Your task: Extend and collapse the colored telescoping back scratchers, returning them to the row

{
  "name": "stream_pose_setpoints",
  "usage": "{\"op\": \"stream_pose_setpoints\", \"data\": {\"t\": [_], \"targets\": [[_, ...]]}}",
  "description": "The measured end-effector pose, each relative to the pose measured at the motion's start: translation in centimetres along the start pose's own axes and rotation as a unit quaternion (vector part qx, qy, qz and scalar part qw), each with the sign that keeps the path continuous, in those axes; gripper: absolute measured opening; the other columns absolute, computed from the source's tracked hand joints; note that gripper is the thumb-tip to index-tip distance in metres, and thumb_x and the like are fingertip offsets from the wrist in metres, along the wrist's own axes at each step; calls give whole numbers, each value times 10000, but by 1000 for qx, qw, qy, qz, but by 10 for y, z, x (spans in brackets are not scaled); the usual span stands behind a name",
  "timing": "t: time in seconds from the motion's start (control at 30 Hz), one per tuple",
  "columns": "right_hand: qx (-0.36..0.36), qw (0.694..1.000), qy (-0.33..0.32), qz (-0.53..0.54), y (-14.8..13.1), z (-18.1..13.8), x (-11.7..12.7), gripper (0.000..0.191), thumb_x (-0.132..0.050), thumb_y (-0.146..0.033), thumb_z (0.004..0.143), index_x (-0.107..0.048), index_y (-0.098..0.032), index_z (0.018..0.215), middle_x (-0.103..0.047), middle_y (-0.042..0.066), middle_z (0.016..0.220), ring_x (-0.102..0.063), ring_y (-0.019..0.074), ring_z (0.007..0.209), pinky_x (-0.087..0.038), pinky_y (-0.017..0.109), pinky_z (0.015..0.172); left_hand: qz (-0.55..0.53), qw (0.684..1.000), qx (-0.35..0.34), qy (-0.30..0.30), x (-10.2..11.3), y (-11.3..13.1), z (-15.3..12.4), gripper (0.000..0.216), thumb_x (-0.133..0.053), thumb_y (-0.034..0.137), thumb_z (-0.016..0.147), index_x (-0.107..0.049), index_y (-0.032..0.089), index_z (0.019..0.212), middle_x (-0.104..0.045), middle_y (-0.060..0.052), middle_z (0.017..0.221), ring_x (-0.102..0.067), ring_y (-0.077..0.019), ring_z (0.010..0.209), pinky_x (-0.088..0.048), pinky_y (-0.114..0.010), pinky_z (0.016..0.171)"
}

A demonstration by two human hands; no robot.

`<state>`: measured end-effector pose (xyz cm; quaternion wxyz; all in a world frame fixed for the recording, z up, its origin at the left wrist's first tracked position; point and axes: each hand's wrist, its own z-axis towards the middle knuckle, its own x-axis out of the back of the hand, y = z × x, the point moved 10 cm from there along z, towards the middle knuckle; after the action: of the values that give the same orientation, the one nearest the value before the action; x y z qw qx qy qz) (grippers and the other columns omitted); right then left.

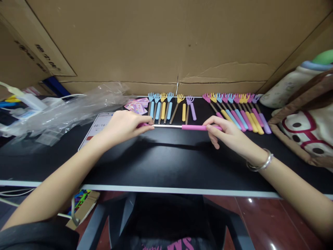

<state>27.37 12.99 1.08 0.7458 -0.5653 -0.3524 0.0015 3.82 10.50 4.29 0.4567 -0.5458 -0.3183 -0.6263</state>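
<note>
I hold a pink telescopic back scratcher (194, 127) level above the black table (161, 163), its metal rod drawn out between my hands. My left hand (124, 125) is pinched on the pink claw end of the rod. My right hand (225, 134) is closed on the pink handle. Behind them lie two rows of small back scratchers with hand-shaped heads: a group of several (166, 107) in blue, yellow and purple at the middle, and a tighter row of several (238, 111) in pink, yellow, blue and purple at the right.
A phone (97, 126) showing a timer lies under my left wrist. Crumpled clear plastic bags (70, 109) and pink packets (136, 105) sit at the left. A cardboard wall (169, 45) backs the table. A fabric tote bag (307, 121) stands at the right edge.
</note>
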Motion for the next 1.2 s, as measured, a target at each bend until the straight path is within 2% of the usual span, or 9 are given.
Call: {"op": "stream_pose_setpoints", "data": {"t": [0.27, 0.4, 0.8, 1.0, 1.2], "targets": [[-20, 998, 14, 50, 8, -2, 0, 329, -526, -527, 936, -486, -207, 871, -471, -91, 447, -444, 79, 360, -344, 220, 438, 1, 990, -76, 119, 12, 12, -4, 314, -495, 429, 954, -714, 262, 804, -724, 12, 687, -614, -154, 596, -251, -242, 527], [-10, 998, 17, 67, 9, -1, 2, 320, -544, -510, 934, -480, -209, 850, -458, -94, 430, -419, 73, 344, -318, 218, 417, -6, 984, -93, 155, 17, 16, -6, 340, -477, 420, 963, -722, 255, 795, -728, 10, 680, -622, -148, 587, -257, -241, 514], [-38, 994, 1, 104, 11, -3, -3, 332, -551, -500, 935, -455, -210, 805, -437, -94, 450, -393, 62, 354, -271, 217, 399, 32, 969, -140, 202, 20, 29, -13, 309, -494, 371, 962, -695, 229, 775, -732, 16, 689, -669, -156, 621, -295, -261, 523], [-34, 994, -7, 100, 11, -3, -4, 332, -533, -503, 945, -452, -210, 811, -410, -100, 444, -363, 59, 357, -251, 227, 412, 33, 970, -142, 194, 18, 29, -12, 320, -476, 385, 979, -676, 227, 786, -726, 18, 697, -669, -155, 632, -298, -266, 524], [-30, 998, 9, 52, 10, -3, -2, 368, -540, -557, 921, -471, -208, 830, -389, -106, 413, -327, 61, 346, -234, 233, 408, 36, 976, -132, 171, 13, 28, -9, 376, -423, 413, 1004, -678, 222, 804, -722, -4, 714, -646, -162, 628, -293, -274, 527]]}}
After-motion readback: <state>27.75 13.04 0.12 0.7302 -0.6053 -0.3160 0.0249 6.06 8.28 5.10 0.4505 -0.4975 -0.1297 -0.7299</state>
